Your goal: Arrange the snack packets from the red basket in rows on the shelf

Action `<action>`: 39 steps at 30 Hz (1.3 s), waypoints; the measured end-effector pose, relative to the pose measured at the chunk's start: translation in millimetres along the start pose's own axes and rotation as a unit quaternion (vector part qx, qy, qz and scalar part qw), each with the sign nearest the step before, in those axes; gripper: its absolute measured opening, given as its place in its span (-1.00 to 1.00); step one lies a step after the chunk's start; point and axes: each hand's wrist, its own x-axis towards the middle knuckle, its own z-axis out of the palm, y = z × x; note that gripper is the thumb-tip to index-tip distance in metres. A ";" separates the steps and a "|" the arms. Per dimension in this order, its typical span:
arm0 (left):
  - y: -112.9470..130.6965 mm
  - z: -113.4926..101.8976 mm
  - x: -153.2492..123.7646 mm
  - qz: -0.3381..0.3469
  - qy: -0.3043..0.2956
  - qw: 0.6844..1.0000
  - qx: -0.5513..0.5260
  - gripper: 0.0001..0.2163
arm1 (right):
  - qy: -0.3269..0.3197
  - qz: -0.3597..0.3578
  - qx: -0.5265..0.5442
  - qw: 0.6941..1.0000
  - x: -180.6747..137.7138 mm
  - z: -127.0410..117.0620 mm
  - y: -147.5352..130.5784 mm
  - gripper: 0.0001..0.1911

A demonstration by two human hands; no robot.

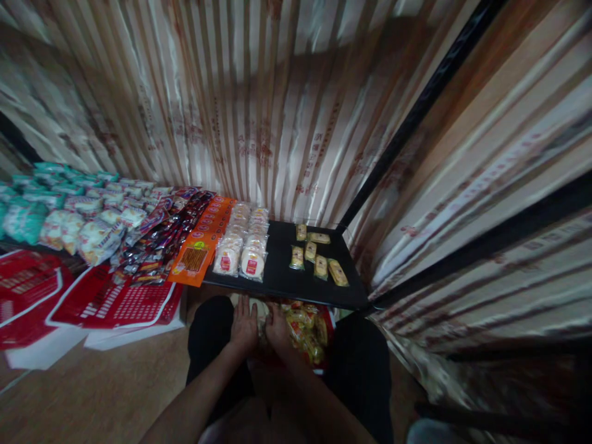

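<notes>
My left hand point(243, 325) and my right hand point(278, 327) reach down side by side below the front edge of a black shelf point(282, 271), between my dark trouser legs. The fingertips are tucked under the shelf edge, so I cannot see whether they hold anything. Right beside my right hand lies a heap of small yellow snack packets point(308, 330) in a red box. On the shelf above lie several of the same yellow packets point(319, 256) and two rows of round white cakes in clear wrap point(243, 243).
Left of the cakes lie orange packets point(203, 246), dark red packets point(160, 237) and white-and-green bags point(60, 213). Red-and-white cartons point(111, 305) stand on the floor at left. Striped curtain hangs behind and to the right, with a black frame bar point(416, 117).
</notes>
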 end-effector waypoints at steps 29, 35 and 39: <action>6.0 -18.5 2.1 -0.004 -0.017 0.948 -0.318 -0.66 | -0.008 0.024 0.148 0.989 -0.3 -58.3 -8.6 -0.59; 1.3 -30.4 11.6 -0.012 -0.009 0.900 -0.436 -0.69 | 0.035 -0.010 0.151 0.988 8.0 -59.6 -10.6 -0.68; 3.0 -39.1 12.8 -0.051 0.000 0.838 -0.543 -0.70 | 0.063 -0.012 0.143 0.988 10.6 -62.3 -9.9 -0.61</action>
